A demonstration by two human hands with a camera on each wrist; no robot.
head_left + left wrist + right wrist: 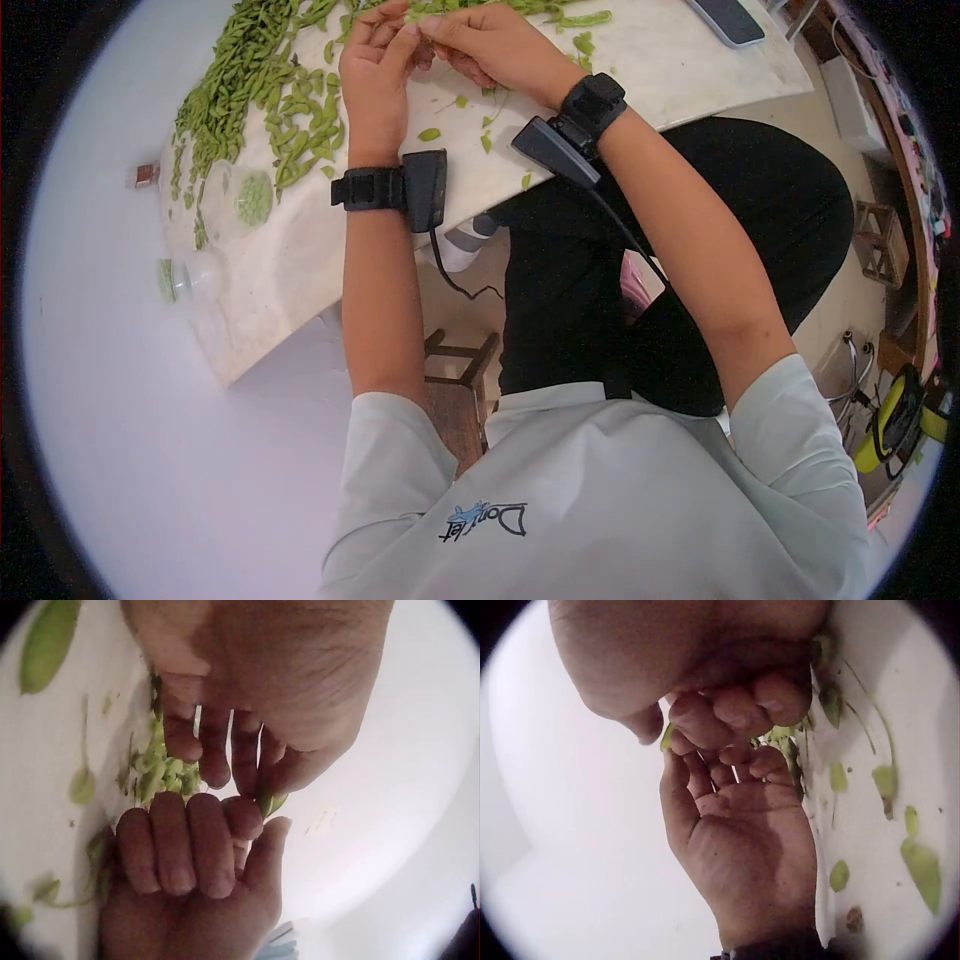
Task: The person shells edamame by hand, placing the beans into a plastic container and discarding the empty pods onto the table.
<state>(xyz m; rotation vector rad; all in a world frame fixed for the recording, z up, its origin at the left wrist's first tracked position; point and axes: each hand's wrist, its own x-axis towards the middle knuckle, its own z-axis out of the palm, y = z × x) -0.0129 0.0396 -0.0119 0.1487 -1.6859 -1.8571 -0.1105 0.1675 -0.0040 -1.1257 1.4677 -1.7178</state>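
A green soybean pod [273, 802] sits between the fingertips of both hands, mostly covered by them. My left hand [378, 85] pinches one end of it between thumb and forefinger, its other fingers loosely bent. From the other side my right hand [510, 50] pinches the pod with thumb and forefinger, the remaining fingers curled toward the palm. In the right wrist view a sliver of the pod [667, 738] shows beside the thumbs. Both hands are held over the white tabletop [440, 180], near a large heap of pods [225, 105].
Loose pods [300, 130] and bits of leaf and husk [429, 134] lie around the hands. At left are shelled green beans [254, 197] and a clear plastic container [200, 275] near the table's edge. A phone [730, 20] lies far right; a wooden stool [460, 390] stands below.
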